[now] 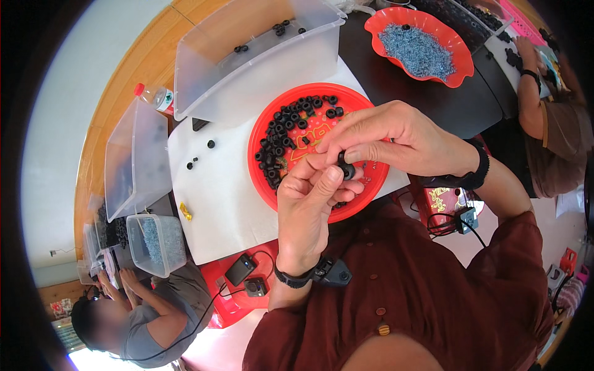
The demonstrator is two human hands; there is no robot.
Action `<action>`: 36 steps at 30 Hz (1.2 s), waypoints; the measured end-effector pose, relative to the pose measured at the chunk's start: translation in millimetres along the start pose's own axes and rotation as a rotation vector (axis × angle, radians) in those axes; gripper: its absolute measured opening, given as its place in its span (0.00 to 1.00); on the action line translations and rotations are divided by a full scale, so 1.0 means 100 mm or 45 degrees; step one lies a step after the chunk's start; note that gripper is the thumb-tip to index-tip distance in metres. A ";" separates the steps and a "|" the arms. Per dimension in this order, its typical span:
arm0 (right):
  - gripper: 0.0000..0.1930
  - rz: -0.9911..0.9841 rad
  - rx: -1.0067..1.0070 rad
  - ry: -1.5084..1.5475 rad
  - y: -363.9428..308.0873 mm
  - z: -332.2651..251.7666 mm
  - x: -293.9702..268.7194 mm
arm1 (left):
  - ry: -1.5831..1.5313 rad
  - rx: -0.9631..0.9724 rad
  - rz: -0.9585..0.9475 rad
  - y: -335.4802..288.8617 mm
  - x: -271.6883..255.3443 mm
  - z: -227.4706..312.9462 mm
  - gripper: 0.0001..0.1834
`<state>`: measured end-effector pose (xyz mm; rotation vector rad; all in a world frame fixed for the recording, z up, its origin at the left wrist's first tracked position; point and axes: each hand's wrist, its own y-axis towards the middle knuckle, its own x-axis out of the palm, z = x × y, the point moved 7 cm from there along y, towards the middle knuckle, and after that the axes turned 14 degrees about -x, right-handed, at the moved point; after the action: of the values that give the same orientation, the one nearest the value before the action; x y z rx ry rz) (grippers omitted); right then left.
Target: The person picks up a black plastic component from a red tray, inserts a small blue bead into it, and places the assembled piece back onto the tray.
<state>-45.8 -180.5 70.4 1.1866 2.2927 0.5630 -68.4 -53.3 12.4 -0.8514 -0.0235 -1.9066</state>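
Over the right part of a round red tray [255, 117], my two hands meet around a small black knob-like part [348, 170]. My left hand [314, 191], palm up, pinches it between thumb and fingers. From above, my right hand [387, 137] closes its thumb and forefinger on a dark piece at the top of that same part; whether it is a separate piece I cannot tell. Many similar black parts [281, 133] lie heaped along the tray's left and upper side, and a few show below my left hand.
A clear plastic bin [260, 68] holding a few black parts stands beyond the tray. At the far right is a red scalloped bowl [458, 59] of small bluish pieces. Loose black parts [211, 144] and a gold wrapper [185, 211] lie on the white sheet. Co-workers sit at both sides.
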 end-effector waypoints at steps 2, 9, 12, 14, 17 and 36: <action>0.09 -0.015 -0.039 -0.061 0.00 0.00 -0.01 | 0.037 0.088 0.045 0.01 -0.03 0.00 0.07; 0.09 -0.020 -0.088 -0.182 0.06 -0.07 0.02 | 0.228 0.489 0.214 -0.06 -0.04 0.18 0.17; 0.13 -0.106 -0.259 -0.563 0.03 -0.15 0.07 | 0.225 0.494 0.255 -0.07 -0.03 0.20 0.18; 0.15 -0.102 -0.322 -0.666 0.00 -0.18 0.12 | 0.202 0.479 0.237 -0.07 -0.04 0.19 0.18; 0.20 -0.093 -0.412 -0.821 -0.04 -0.21 0.15 | 0.156 0.447 0.211 -0.05 -0.07 0.18 0.18; 0.21 0.081 -0.620 -1.188 -0.13 -0.19 0.23 | 0.273 0.313 0.160 -0.02 -0.06 0.10 0.08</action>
<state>-76.9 -170.6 73.3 0.9778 1.2460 0.4209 -63.1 -43.8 17.6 -0.4704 -0.0705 -1.8222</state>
